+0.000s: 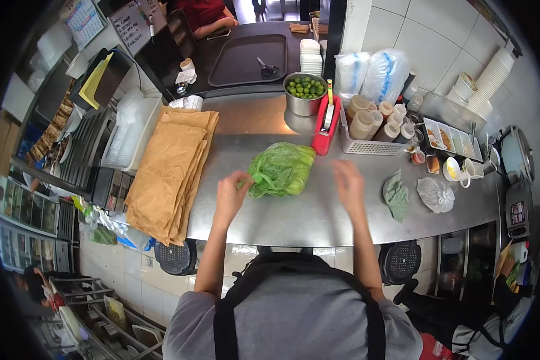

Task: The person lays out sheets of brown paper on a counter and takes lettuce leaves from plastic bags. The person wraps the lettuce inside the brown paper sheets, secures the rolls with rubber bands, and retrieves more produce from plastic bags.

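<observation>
A tied green plastic bag [285, 170] of leafy vegetables lies on the steel counter [282, 225] in front of me. At its left end, my left hand [229, 195] pinches the knotted neck of the bag. My right hand [349, 185] hovers over the counter to the right of the bag, apart from it. Its fingers are stretched out, slightly blurred, with nothing visible in them. Just behind the bag stands a red tape dispenser [322, 135], close to the bag's far right corner.
Brown paper bags [165, 171] are stacked at left. Behind are a metal pot [305, 105] of small green citrus and a basket [372, 144] of sauce bottles. A crumpled green bag [395, 197] and a white plastic bundle [435, 195] lie at right. Another person's arm [213, 25] rests beyond the counter.
</observation>
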The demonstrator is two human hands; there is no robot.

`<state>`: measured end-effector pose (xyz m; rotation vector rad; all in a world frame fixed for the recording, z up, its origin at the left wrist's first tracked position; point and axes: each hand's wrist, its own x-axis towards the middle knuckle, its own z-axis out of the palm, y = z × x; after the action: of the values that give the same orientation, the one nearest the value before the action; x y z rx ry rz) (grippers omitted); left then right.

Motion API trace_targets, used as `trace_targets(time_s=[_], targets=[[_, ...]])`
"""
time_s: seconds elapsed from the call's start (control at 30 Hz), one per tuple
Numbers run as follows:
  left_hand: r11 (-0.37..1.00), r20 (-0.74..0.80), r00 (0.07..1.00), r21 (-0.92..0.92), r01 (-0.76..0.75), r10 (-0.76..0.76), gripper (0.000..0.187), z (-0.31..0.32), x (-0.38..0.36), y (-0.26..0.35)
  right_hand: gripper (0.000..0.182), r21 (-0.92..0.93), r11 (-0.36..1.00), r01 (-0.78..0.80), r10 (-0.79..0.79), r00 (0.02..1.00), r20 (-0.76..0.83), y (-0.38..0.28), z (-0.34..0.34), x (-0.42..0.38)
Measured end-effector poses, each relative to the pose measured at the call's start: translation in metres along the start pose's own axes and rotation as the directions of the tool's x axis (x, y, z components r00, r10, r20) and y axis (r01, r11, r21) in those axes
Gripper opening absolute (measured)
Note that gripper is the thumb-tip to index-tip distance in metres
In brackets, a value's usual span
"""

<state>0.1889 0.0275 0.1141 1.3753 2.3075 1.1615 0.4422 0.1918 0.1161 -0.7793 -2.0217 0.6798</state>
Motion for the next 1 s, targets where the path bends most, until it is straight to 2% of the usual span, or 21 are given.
trace_targets(time_s=[0.03,0.1,0.2,0.3,0.4,0.5,0.6,0.7,0.73,0.77,0.8,0.83,0.87,0.93,0.97,1.0], targets=[[0.999,-0.043,0.998,-0.027,-0.045,0.044,0.015,-0.006,0.007,-0.003,0.017,0.149,0.989,-0.005,-0.003,0.999,0.05,-0.013,0.028,0.006],[0.988,-0.138,0.983,-0.08,-0.136,0.124,0.011,-0.017,0.03,-0.01,0.016,0.238,0.971,-0.002,-0.047,0.979,0.198,-0.033,0.07,0.018],[0.973,-0.091,0.981,-0.142,-0.183,0.171,0.011,-0.032,0.045,-0.002,0.019,0.048,0.974,0.221,-0.226,0.941,0.252,-0.031,0.114,0.036],[0.948,-0.052,0.993,-0.296,-0.115,0.105,0.009,-0.034,0.049,-0.026,0.016,-0.045,0.981,0.191,-0.155,0.894,0.42,-0.029,0.116,0.053],[0.897,-0.014,0.999,-0.439,-0.049,0.048,0.009,-0.036,0.052,-0.048,0.009,0.118,0.983,0.142,-0.177,0.909,0.377,-0.022,0.124,0.059],[0.822,0.08,0.997,-0.567,0.039,0.008,0.009,-0.04,0.06,-0.055,0.008,0.172,0.957,0.233,-0.282,0.884,0.373,-0.032,0.131,0.051],[0.789,0.138,0.99,-0.609,0.088,-0.005,0.009,-0.045,0.062,-0.06,0.012,0.078,0.944,0.319,-0.325,0.873,0.363,-0.025,0.152,0.048],[0.795,0.096,0.993,-0.596,0.115,-0.072,0.01,-0.052,0.059,-0.06,0.012,0.076,0.963,0.258,-0.267,0.888,0.375,-0.026,0.158,0.052],[0.861,-0.018,0.999,-0.506,-0.051,0.049,0.01,-0.053,0.06,-0.056,0.012,0.076,0.972,0.224,-0.236,0.897,0.375,-0.027,0.159,0.054],[0.896,-0.116,0.977,-0.392,-0.211,0.179,0.01,-0.05,0.062,-0.05,0.01,0.114,0.969,0.22,-0.246,0.9,0.361,-0.028,0.158,0.057],[0.898,-0.192,0.93,-0.261,-0.355,0.312,0.011,-0.048,0.063,-0.042,0.01,0.154,0.978,0.141,-0.19,0.907,0.376,-0.026,0.159,0.059],[0.898,-0.157,0.901,-0.119,-0.424,0.405,0.008,-0.05,0.06,-0.023,0.01,0.192,0.98,0.056,-0.13,0.908,0.397,-0.025,0.16,0.059],[0.893,-0.051,0.894,0.095,-0.439,0.445,0.008,-0.04,0.059,-0.019,0.01,0.228,0.973,-0.035,-0.066,0.905,0.421,-0.023,0.161,0.057],[0.736,0.182,0.877,0.483,-0.474,0.445,0.011,-0.024,0.05,-0.019,0.01,0.278,0.957,-0.088,-0.044,0.899,0.436,-0.023,0.158,0.058],[0.628,0.238,0.886,0.633,-0.452,0.398,0.014,-0.018,0.049,-0.023,0.01,0.302,0.947,-0.108,-0.039,0.896,0.442,-0.024,0.156,0.058],[0.622,0.249,0.879,0.628,-0.467,0.407,0.009,-0.017,0.049,-0.026,0.011,0.284,0.952,-0.112,-0.031,0.89,0.454,-0.023,0.152,0.057]])
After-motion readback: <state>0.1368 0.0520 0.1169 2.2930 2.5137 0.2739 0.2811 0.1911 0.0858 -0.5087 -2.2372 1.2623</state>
